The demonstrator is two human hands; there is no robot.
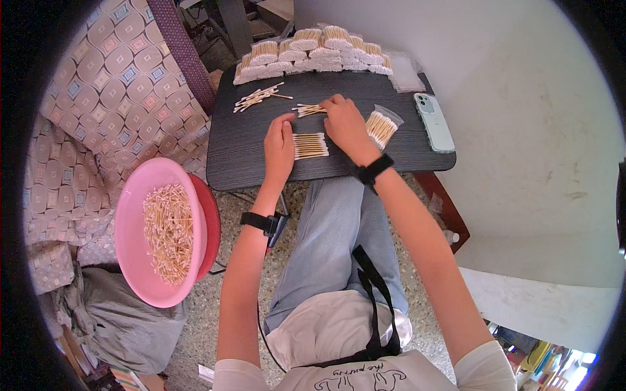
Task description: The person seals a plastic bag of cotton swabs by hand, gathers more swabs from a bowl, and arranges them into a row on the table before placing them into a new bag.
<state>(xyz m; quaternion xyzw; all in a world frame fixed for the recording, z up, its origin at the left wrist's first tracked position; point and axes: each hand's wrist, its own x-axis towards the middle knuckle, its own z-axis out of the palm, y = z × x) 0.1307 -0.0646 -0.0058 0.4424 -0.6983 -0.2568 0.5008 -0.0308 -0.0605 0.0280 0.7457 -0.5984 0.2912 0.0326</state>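
A row of cotton swabs (310,146) lies side by side on the dark table, in front of me. My left hand (279,148) rests on its edge against the row's left ends, fingers extended, grasping nothing that shows. Just beyond the row, my right hand (344,122) pinches the right ends of a small bunch of cotton swabs (308,110); its fingertips are partly hidden. Right of that hand sits a clear bag of cotton swabs (382,128). A loose heap of cotton swabs (259,98) lies farther left.
Filled swab bags (313,55) are stacked along the table's (241,146) far edge, beside flat clear bags (405,73). A phone (433,122) lies at the right edge. Lower left, a pink basin (130,241) holds many loose swabs. A wall (521,130) rises on the right.
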